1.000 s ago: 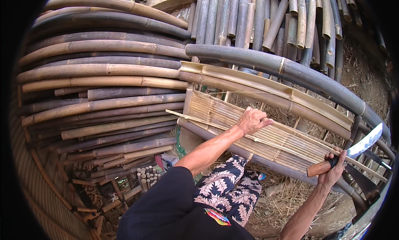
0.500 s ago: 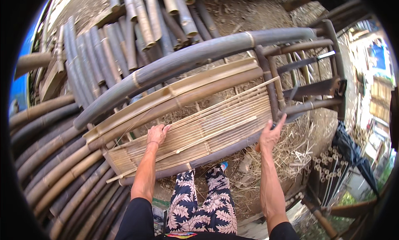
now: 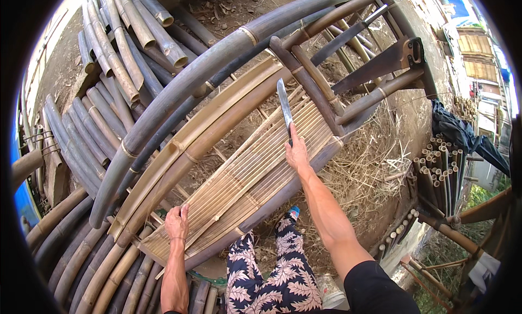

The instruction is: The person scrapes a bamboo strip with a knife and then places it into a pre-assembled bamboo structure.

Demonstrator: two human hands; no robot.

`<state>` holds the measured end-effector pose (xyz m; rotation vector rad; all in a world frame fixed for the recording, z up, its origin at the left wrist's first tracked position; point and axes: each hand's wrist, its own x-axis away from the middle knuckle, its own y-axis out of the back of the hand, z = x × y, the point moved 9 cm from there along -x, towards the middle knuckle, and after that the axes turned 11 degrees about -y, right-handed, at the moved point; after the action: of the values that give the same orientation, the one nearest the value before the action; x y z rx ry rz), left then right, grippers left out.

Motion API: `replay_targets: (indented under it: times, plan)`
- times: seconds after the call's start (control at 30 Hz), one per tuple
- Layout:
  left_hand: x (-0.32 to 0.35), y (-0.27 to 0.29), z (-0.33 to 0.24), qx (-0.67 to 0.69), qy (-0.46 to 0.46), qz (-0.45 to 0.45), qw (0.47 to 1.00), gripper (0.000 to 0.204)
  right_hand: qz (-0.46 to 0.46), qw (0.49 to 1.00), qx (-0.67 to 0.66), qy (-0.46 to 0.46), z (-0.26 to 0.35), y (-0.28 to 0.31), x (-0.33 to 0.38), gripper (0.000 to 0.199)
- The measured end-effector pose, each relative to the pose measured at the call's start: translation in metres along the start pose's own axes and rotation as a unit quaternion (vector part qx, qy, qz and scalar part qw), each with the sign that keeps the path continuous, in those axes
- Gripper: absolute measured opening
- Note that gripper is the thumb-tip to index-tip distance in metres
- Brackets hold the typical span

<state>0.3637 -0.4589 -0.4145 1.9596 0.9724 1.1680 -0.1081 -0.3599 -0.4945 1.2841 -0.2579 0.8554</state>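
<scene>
My right hand (image 3: 296,152) grips a long-bladed knife (image 3: 284,104), index finger stretched along it. The blade points away from me over the right part of a bamboo slat panel (image 3: 255,178), whose thin pale strips run lengthwise inside a bamboo bench frame (image 3: 266,212). At the panel's left part, my left hand (image 3: 176,222) has its fingers curled round the far edge of the slats. A loose narrow strip (image 3: 217,209) lies slantwise on top. Behind the slats stretches a split half-pole of bamboo (image 3: 212,113).
A handsaw (image 3: 375,66) and another long blade (image 3: 348,35) rest across the frame's right end. Bamboo poles are stacked at the far left (image 3: 117,42) and near left (image 3: 70,249). Bamboo shavings (image 3: 375,156) litter the ground; upright cut poles (image 3: 437,167) stand right.
A knife is now in plain view in my right hand, which has moved left over the slats. My left hand has shifted left and nearer. The view has turned, tilting the bench.
</scene>
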Motion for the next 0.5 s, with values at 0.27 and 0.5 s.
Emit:
replay_targets:
  times: [0.27, 0.5]
  plan:
    - [0.003, -0.013, -0.004, -0.026, -0.015, -0.011, 0.999, 0.045, -0.020, 0.995, -0.100, 0.005, -0.021, -0.013, -0.014, 0.073]
    - [-0.002, -0.017, -0.004, -0.026, -0.009, 0.000, 1.000, 0.045, -0.025, 0.999, -0.039, -0.003, -0.021, -0.002, -0.016, 0.078]
